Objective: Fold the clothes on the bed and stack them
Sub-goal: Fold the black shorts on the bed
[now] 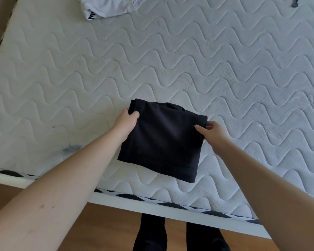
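Note:
A black garment (163, 140), folded into a compact rectangle, lies on the white quilted mattress (225, 73) near its front edge. My left hand (126, 122) grips the garment's far left corner, thumb on top and fingers tucked under the edge. My right hand (211, 133) pinches the far right corner between thumb and fingers. The near edge of the garment rests flat on the mattress.
A crumpled white garment (109, 6) lies at the far edge of the mattress, top centre-left. A small dark item (295, 1) shows at the top right. The bed's black-and-white trimmed edge (152, 198) runs in front, with wooden floor (112, 229) and my dark-clad legs below.

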Demonstrator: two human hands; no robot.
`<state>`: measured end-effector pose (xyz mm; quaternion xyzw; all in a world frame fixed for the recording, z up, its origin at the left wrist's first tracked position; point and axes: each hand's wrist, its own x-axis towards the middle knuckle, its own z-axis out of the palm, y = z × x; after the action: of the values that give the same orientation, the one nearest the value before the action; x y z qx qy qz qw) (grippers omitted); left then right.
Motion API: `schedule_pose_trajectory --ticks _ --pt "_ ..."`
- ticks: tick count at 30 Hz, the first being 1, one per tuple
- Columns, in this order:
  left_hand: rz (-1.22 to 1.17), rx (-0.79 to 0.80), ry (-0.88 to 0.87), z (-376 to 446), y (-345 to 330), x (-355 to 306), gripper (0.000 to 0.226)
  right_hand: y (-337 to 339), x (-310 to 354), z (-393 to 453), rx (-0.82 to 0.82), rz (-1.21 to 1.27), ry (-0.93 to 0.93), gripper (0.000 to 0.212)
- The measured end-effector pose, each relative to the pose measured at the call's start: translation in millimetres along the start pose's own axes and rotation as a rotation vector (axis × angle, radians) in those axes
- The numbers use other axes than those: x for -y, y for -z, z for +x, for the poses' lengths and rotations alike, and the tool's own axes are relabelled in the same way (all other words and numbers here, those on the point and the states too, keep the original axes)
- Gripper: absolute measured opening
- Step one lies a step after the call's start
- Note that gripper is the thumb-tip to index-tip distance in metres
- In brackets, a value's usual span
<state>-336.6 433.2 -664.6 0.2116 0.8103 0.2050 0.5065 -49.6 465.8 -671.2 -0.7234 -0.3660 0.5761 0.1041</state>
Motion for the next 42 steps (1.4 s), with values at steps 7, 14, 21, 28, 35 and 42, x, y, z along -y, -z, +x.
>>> schedule_pose_trajectory --ticks 7,14,21,28,35,42 --pt "-0.052 0.085 0.016 1 -2 -8 0.072 8 3 2 0.075 0.06 0.008 0.043" --pt "-0.114 0.335 -0.147 -18 15 -30 0.033 46 7 -14 0.154 0.16 0.145 0.024" --pt "0.004 0.278 -0.56 -40 23 -89 0.04 104 51 -33 0.019 0.094 0.455 0.021" --pt "0.281 0.169 -1.066 -49 7 -101 0.039 131 42 -38 -0.167 -0.045 0.628 0.053" --pt "0.741 0.089 -1.103 -31 -35 17 0.055 102 -63 -36 -0.151 -0.178 0.411 0.06" --pt "0.826 0.135 -0.998 -46 -49 85 0.064 86 -114 -51 -0.165 -0.143 0.109 0.019"
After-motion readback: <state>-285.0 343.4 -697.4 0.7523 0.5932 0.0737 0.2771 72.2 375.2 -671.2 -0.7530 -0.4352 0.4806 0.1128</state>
